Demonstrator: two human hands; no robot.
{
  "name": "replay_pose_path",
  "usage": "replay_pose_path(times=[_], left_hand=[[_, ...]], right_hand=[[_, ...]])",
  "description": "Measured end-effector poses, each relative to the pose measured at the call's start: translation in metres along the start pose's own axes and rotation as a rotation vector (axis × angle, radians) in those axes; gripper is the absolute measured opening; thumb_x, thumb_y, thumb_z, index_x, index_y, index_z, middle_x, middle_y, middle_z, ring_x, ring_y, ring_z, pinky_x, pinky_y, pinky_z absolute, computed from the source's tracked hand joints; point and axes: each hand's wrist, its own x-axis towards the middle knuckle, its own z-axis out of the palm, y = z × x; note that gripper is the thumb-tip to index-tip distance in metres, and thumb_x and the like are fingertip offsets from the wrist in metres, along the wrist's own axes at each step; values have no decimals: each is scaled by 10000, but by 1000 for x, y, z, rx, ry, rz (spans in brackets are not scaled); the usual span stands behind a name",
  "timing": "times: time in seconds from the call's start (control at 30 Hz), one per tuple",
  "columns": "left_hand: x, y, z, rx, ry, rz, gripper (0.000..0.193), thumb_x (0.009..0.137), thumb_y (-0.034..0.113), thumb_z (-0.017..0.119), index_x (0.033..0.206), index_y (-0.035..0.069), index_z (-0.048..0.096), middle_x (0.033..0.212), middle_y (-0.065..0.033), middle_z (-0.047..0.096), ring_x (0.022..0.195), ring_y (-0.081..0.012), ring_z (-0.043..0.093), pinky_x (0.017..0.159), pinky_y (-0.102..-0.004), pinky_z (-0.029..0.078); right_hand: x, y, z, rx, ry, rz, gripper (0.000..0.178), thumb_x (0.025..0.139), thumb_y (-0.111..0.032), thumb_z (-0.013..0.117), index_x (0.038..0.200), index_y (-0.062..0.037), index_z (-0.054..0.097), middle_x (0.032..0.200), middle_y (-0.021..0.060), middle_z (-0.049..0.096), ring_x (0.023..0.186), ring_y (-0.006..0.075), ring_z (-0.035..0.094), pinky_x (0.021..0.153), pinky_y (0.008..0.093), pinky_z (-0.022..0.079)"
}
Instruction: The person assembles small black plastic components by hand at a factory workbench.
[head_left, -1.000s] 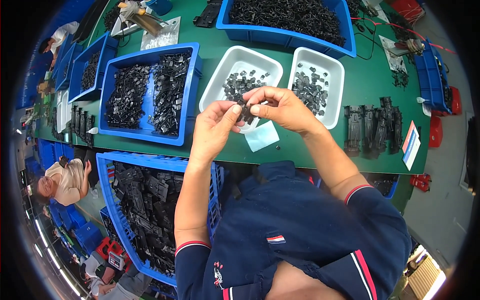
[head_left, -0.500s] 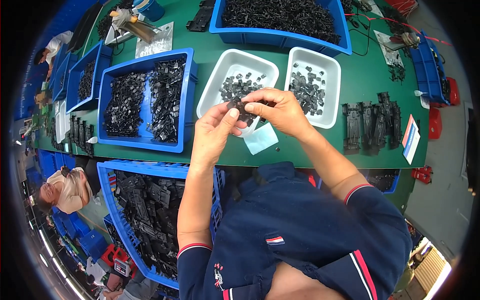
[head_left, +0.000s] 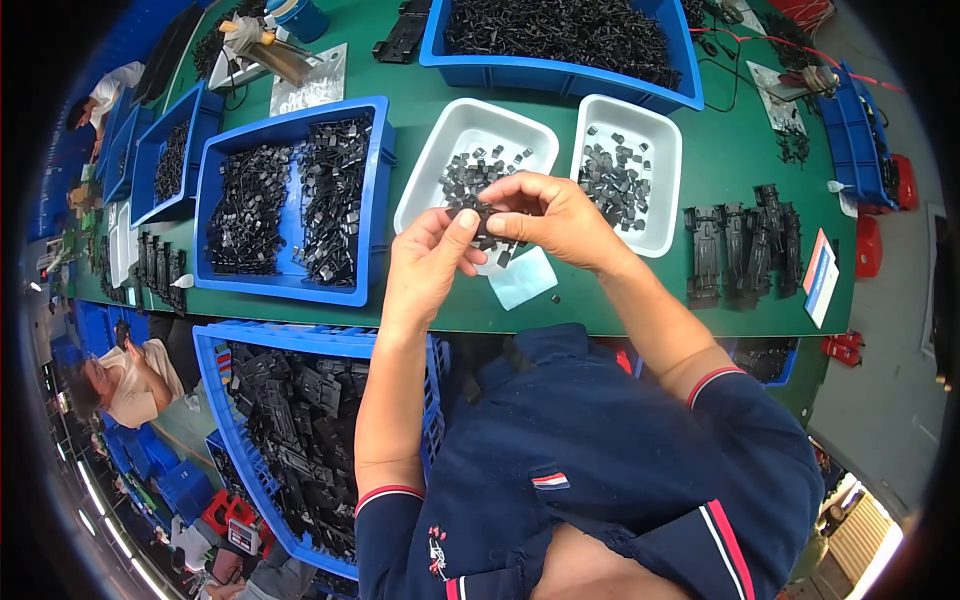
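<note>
My left hand [head_left: 431, 255] and my right hand [head_left: 558, 222] meet above the near end of a white tray [head_left: 425, 172]. Pinched between the thumbs and fingers of both is a small black plastic part [head_left: 484, 222]; the fingers cover much of it, so its exact shape is hidden. Small black clips [head_left: 468, 180] lie loose in that tray, just beyond my fingertips. A second white tray [head_left: 664, 180] with similar small black pieces stands to the right of my right hand. Below my hands a light blue cloth [head_left: 523, 280] lies on the green table.
A blue bin [head_left: 378, 190] of small black parts stands left, another blue bin [head_left: 560, 76] at the back. Long black plastic frames [head_left: 745, 245] lie at the right beside a printed card [head_left: 821, 278]. A blue crate [head_left: 300, 335] of black parts sits below the table edge. A co-worker [head_left: 140, 385] is at far left.
My fingers have shifted slightly around the black part, and it now sits lower and flatter between my thumbs. At far left the co-worker's head and hands have moved.
</note>
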Motion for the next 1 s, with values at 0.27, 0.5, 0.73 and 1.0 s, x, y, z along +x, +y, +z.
replay_pose_path(times=[0.27, 0.5, 0.73, 1.0], left_hand=[[2, 4, -5, 6, -134, -79, 344, 856, 315, 633, 951, -11, 577, 813, -58, 624, 660, -97, 604, 539, -197, 439], [0, 20, -15, -30, -284, -239, 320, 843, 225, 643, 1032, -21, 563, 842, -56, 633, 648, -106, 607, 533, -201, 459], [0, 26, -14, 189, -405, -346, 294, 804, 220, 690, 949, -26, 620, 778, -42, 634, 606, -66, 560, 521, -185, 439], [-4, 15, -12, 255, -355, -290, 203, 844, 193, 643, 918, 8, 606, 775, -12, 625, 617, -50, 541, 547, -172, 429]], right_hand=[[0, -1, -3, -111, -97, 9, 262, 755, -107, 722, 968, -25, 594, 798, -4, 586, 736, 60, 551, 659, 211, 480], [1, -4, -6, 1, -217, 124, 395, 734, -87, 744, 1058, -27, 528, 796, -4, 561, 712, 51, 544, 623, 194, 462], [1, 7, -12, 68, -301, 229, 369, 687, -87, 778, 984, -40, 565, 801, -31, 524, 732, 40, 499, 667, 180, 450], [-7, 11, -11, -66, -245, 193, 237, 898, -271, 577, 957, -42, 565, 820, -14, 565, 727, 50, 503, 628, 200, 428]])
